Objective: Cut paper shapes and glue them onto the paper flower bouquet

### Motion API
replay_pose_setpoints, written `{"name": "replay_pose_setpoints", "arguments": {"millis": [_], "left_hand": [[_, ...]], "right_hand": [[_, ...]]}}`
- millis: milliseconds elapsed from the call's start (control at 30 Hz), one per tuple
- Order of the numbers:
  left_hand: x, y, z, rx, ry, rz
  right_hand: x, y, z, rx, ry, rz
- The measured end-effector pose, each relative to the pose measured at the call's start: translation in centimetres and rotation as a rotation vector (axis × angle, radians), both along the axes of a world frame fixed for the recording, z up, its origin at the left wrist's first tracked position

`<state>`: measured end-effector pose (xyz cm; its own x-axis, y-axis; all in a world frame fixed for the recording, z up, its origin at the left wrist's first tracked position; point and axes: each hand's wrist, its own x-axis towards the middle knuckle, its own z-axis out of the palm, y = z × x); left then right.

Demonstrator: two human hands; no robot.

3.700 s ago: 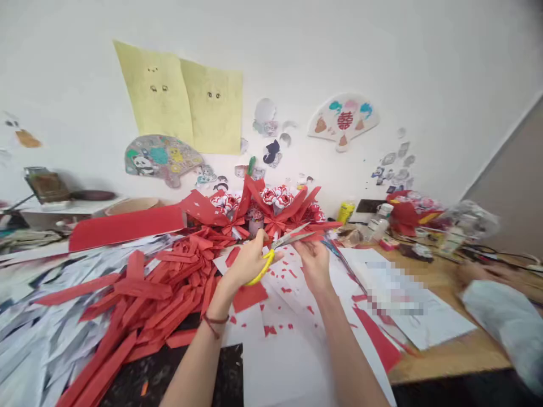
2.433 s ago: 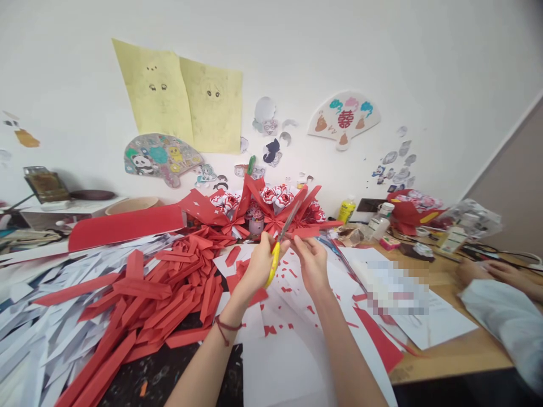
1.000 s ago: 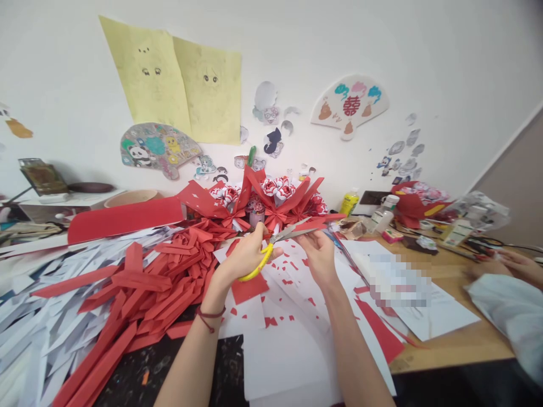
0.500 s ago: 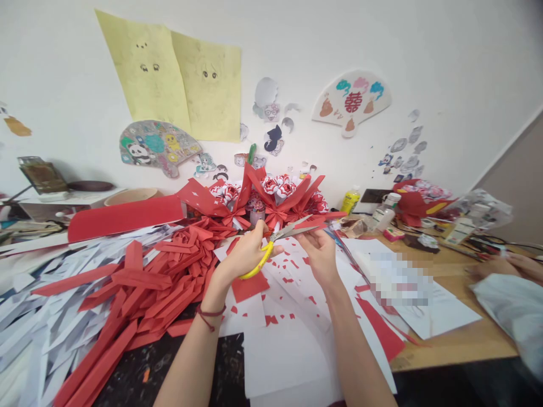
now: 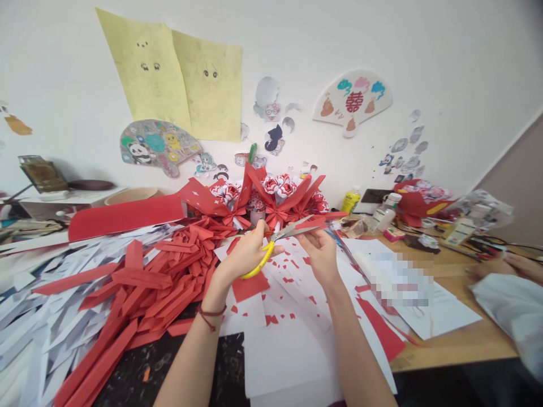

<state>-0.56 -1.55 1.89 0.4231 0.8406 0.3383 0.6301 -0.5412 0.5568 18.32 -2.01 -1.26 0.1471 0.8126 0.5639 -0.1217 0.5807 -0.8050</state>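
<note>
My left hand [image 5: 247,249] is closed around the yellow handles of a pair of scissors [image 5: 268,259]. The blades are parted and point to the right, reaching my right hand [image 5: 319,251]. Between the fingers of that hand is a small piece of red paper [image 5: 314,226], partly hidden by the blades and fingers. Beneath both hands, white sheets [image 5: 292,350] carry many small red scraps [image 5: 289,280]. A red square of paper [image 5: 249,287] lies below the scissors, beside my left wrist.
Folded red strips [image 5: 169,282] and white strips [image 5: 46,316] are heaped at left. Red-wrapped paper flowers [image 5: 278,186] stand against the wall. Bottles [image 5: 386,210] and a yellow bottle [image 5: 351,200] stand at back right. Another person's hand [image 5: 496,268] rests at the far right.
Almost nothing differs. Both hands, the scissors and the red paper keep nearly the same position, and the blades stay parted.
</note>
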Motion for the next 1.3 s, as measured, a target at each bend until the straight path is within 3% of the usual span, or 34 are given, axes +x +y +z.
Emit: {"name": "replay_pose_setpoints", "arguments": {"millis": [1300], "left_hand": [[-0.26, 0.01, -0.07, 0.021, -0.001, -0.02]], "right_hand": [[0.58, 0.08, -0.21, 0.015, -0.018, 0.018]]}}
